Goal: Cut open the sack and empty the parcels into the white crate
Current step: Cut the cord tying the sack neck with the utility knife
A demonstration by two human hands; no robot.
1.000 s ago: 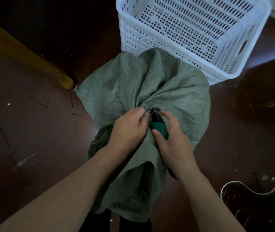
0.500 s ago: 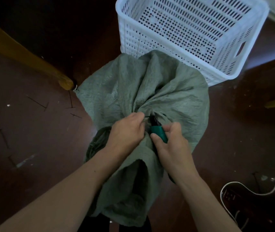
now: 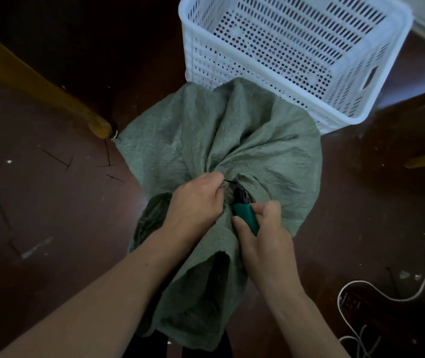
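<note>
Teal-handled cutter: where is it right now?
Head view, centre: the teal-handled cutter is gripped in the right hand, its dark tip at the gathered neck of the green woven sack, beside the left hand.

Scene dim overall. Brightest area is the white crate (image 3: 296, 47), lit from beyond its far right corner; pale sheen on floor (image 3: 51, 215) beside it. Floor left of the crate falls into deep shadow. Wide-angle bending evident at frame edges. Focus soft throughout; the forearms nearest the camera are mildly blurred.
</note>
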